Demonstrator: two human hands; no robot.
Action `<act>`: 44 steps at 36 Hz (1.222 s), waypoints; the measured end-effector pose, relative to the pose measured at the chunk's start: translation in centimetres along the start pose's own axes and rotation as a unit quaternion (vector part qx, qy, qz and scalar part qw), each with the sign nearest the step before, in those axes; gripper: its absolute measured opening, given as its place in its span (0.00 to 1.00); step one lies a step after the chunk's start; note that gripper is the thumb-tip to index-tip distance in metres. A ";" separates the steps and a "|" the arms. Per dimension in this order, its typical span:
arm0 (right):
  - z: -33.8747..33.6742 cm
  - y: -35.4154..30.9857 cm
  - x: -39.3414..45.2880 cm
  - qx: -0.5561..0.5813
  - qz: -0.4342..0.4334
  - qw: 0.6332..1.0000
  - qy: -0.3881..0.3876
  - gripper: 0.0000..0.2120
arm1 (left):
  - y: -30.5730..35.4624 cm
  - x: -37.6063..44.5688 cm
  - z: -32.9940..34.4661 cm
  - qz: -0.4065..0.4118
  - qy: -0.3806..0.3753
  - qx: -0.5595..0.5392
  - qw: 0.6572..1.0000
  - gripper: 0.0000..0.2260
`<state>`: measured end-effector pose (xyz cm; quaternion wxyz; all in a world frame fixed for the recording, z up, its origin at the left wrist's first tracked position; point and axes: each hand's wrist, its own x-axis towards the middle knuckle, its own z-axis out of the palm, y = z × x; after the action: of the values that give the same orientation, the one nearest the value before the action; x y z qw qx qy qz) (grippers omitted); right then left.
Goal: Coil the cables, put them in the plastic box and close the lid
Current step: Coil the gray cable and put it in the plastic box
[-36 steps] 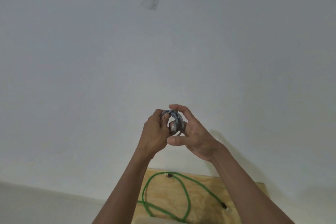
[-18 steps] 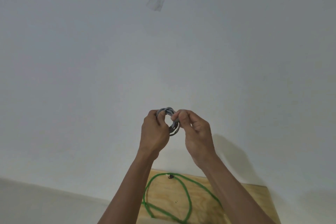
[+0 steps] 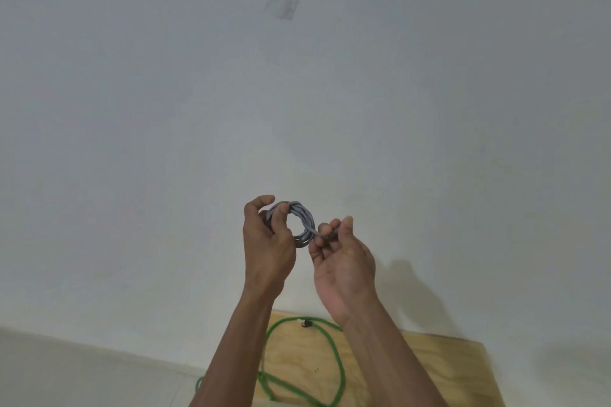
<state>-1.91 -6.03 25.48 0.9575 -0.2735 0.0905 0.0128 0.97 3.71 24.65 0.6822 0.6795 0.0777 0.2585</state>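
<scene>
Since a moment ago my right hand point(image 3: 340, 261) has drawn the tail outward; left hand point(image 3: 267, 241) pinches the grey cable point(image 3: 299, 221) coil. Next, tuck that end.

No text, label, brand, number or sign can be read on anything here.

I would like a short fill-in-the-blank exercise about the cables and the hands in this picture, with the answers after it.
1. The left hand grips a coil of ____ cable.
2. The right hand pinches the loose ____ of that cable.
3. The cable that lies uncoiled on the wooden board is ____.
4. The grey coil is held up in front of a plain ____ wall.

Missing words: grey; end; green; white
</scene>
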 end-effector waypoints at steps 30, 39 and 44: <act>-1.4 8.8 0.1 -0.585 -0.279 0.762 0.005 0.18 | -2.1 0.1 -3.0 -0.035 0.043 -0.045 0.997 0.08; -0.4 9.0 0.0 -0.515 -0.228 0.826 0.005 0.04 | -2.9 1.1 -5.8 -0.066 0.005 -0.063 0.996 0.07; -1.0 9.2 0.8 -0.546 -0.182 0.817 0.038 0.04 | -4.0 1.1 -6.7 -0.104 -0.030 -0.079 0.991 0.09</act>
<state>-2.00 1.20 19.73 0.6316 -0.7634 0.0533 -0.1243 -0.12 10.36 20.60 0.7586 0.6196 0.1066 0.1713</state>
